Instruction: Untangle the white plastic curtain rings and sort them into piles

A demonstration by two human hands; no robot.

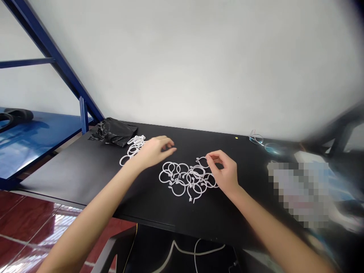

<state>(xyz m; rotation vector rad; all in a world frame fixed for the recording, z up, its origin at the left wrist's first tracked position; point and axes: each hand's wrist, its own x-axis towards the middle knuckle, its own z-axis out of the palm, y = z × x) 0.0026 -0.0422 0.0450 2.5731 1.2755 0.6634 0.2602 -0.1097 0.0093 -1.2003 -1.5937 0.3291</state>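
Note:
A loose pile of white plastic curtain rings (196, 171), several of them open at a small clasp, lies overlapping on the black table between my hands. At the pile's far right edge, my right hand (224, 167) pinches one curtain ring (198, 160) between thumb and fingertips. My left hand (159, 149) hovers up and to the left of the pile, its fingers curled but apart from the thumb, with nothing visible in them. Behind that hand lies a second group of white rings (138, 141), partly hidden by the wrist and forearm.
A crumpled black plastic bag (115, 131) sits at the table's (85, 170) back left. Eyeglasses (256, 139) rest near the wall at the right, beside blurred packages (313, 159). A blue metal frame (65, 72) stands left. Below the front edge are a chair arm (113, 242) and cables (196, 252).

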